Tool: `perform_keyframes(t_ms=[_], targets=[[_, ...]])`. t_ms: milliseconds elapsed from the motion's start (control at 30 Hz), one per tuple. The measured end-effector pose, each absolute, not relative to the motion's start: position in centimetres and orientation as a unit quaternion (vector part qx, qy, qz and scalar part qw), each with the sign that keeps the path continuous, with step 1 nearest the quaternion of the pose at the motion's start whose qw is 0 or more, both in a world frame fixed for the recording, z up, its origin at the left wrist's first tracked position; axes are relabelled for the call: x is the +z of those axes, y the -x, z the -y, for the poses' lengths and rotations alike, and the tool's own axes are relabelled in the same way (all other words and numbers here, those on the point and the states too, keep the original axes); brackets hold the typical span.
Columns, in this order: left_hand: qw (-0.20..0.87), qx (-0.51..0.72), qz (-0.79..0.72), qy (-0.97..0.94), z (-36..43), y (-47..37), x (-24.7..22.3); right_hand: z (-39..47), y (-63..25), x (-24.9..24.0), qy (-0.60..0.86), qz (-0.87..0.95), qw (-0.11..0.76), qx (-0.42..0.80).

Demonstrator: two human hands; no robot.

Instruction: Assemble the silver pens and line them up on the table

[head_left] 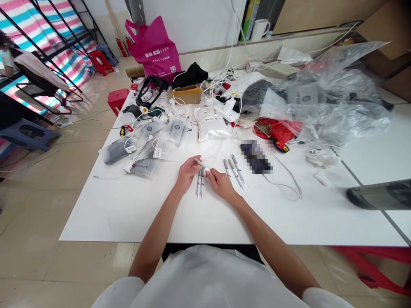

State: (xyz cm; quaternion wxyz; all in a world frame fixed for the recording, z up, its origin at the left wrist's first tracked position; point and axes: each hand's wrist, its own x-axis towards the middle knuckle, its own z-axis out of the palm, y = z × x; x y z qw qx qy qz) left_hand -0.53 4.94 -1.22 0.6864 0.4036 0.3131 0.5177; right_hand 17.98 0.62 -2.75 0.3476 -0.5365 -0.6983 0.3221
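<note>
My left hand [188,172] and my right hand [221,183] meet over the white table, each with its fingers closed on one silver-and-white pen [201,163]. The pen lies slantwise between them, its upper end at my left fingertips and its lower end partly hidden by my right fingers. Just below it, two similar pens [200,189] rest side by side on the table, their tops partly covered. Three more pens [236,170] lie roughly parallel to the right of my right hand.
Packaged grey pouches [143,168] and white cables lie at left. A white plastic parcel [212,124] sits ahead, a blurred-out dark object [257,156] to the right. Clear plastic bags [340,115] heap at back right. A dark bottle [380,194] lies near the right edge.
</note>
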Motion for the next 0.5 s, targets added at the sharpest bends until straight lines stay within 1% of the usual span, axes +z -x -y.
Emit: perform_keyframes(t_ms=[100, 233, 500], targets=[[0.692, 0.511, -0.315, -0.400, -5.03, 0.50, -1.26, -0.65, -18.01, -2.67, 0.540, 0.686, 0.361, 0.329], [0.665, 0.527, -0.352, -0.395, -5.10, 0.34, -1.38, -0.62, -17.95, -2.51, 0.539, 0.685, 0.364, 0.329], [0.685, 0.504, -0.317, -0.420, -4.74, 0.24, -1.12, -0.59, -18.06, -2.33, 0.545, 0.682, 0.356, 0.334]])
